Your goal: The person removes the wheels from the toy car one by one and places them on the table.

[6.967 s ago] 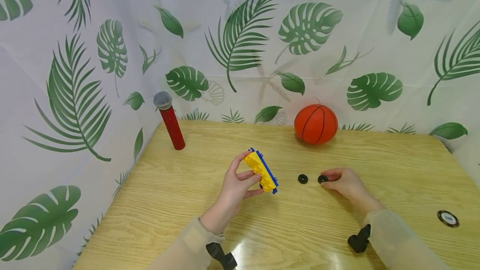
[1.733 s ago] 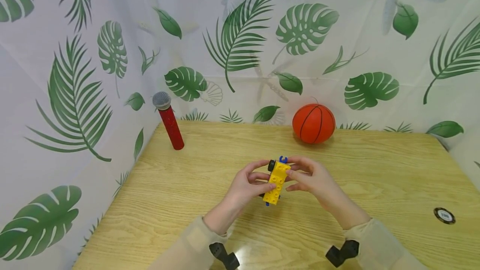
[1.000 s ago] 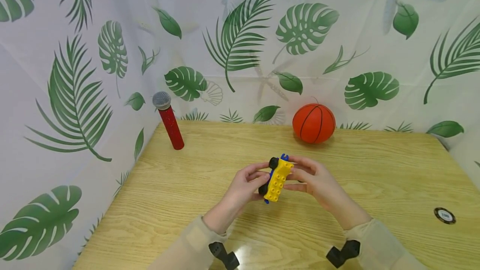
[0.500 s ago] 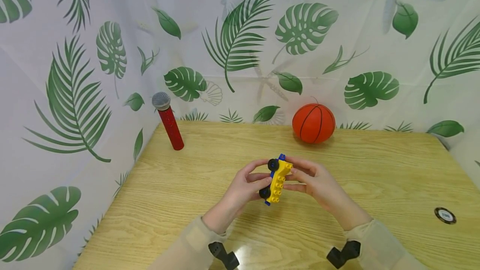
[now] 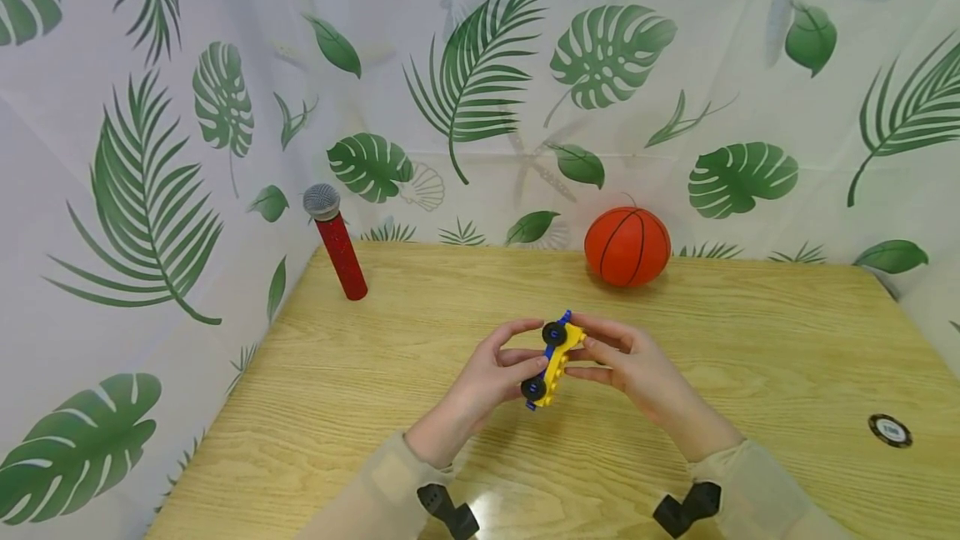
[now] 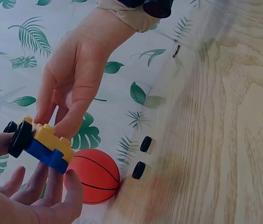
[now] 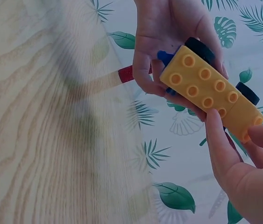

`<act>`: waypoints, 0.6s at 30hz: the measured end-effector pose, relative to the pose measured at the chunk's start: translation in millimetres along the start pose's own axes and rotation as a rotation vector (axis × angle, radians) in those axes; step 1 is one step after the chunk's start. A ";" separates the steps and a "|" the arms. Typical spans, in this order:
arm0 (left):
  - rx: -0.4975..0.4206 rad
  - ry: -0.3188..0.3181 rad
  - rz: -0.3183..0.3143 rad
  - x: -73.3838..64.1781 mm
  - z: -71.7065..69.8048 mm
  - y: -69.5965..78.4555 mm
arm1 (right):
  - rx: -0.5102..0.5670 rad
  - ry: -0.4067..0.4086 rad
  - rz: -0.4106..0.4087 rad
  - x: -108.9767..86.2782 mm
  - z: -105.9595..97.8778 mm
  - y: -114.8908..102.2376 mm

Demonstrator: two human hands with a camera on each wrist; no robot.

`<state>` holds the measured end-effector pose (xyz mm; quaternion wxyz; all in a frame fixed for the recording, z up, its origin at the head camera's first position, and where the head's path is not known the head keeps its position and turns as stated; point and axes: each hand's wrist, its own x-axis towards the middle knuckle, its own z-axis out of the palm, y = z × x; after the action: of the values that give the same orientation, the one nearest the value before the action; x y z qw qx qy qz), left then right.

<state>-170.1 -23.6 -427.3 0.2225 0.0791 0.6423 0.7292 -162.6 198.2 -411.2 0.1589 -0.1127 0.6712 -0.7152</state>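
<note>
Both hands hold a toy car (image 5: 556, 365) above the middle of the table. It has a yellow studded top, a blue chassis and black wheels. My left hand (image 5: 480, 377) grips its wheeled side, thumb between two wheels (image 5: 554, 333). With fingertips on the yellow studded side, my right hand (image 5: 626, 361) pinches the car too. From the right wrist view, the stud rows on the yellow block (image 7: 206, 88) show plainly. Two loose black wheels (image 6: 145, 143) stand out on the table in the left wrist view; the right hand hides them in the head view.
A red microphone (image 5: 342, 252) stands at the back left of the wooden table (image 5: 315, 407). At the back lies an orange basketball (image 5: 627, 247). A round black-and-white chip (image 5: 890, 431) is at the right. Leaf-printed cloth (image 5: 480, 107) hangs behind.
Seven seconds ago the right hand held a loose black wheel at the table; now it is on the car. The car has since been tilted, turning its wheeled side into view.
</note>
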 end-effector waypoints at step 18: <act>-0.023 0.029 -0.028 -0.7 0.0 1.2 | -0.007 0.078 0.016 0.0 1.2 -4.8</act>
<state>-169.8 -23.9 -426.0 0.2242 0.0566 0.6380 0.7345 -162.4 197.4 -406.3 0.1379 -0.0798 0.6802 -0.7156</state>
